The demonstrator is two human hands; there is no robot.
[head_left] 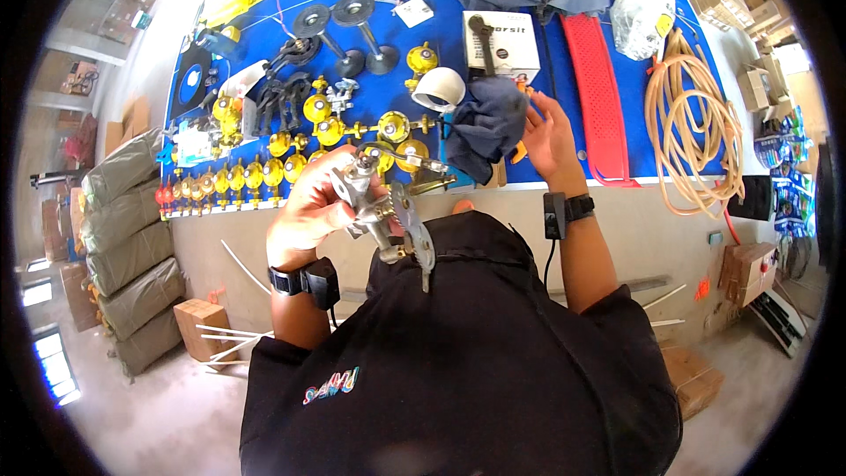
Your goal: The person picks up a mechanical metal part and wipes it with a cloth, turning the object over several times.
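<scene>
My left hand (304,220) is closed around a silver metal valve assembly (359,187) with a short pipe and a flat plate, held up in front of my chest. My right hand (551,139) has its fingers apart over the table's front edge, beside a crumpled dark grey cloth (493,123). Close to those fingertips lies an orange-handled tool (520,152), partly hidden by the cloth; whether I touch it is unclear. Brass-yellow gas regulators (330,130) lie just beyond my left hand, and a white rounded cup-like piece (439,88) sits left of the cloth.
The blue-topped table (405,31) also bears a white box (511,42) with a dark wrench (482,40) on it, black burner-like parts (352,13), a red perforated strip (599,97) and coiled tan hose (692,123). Wrapped bundles (132,247) are stacked at the left.
</scene>
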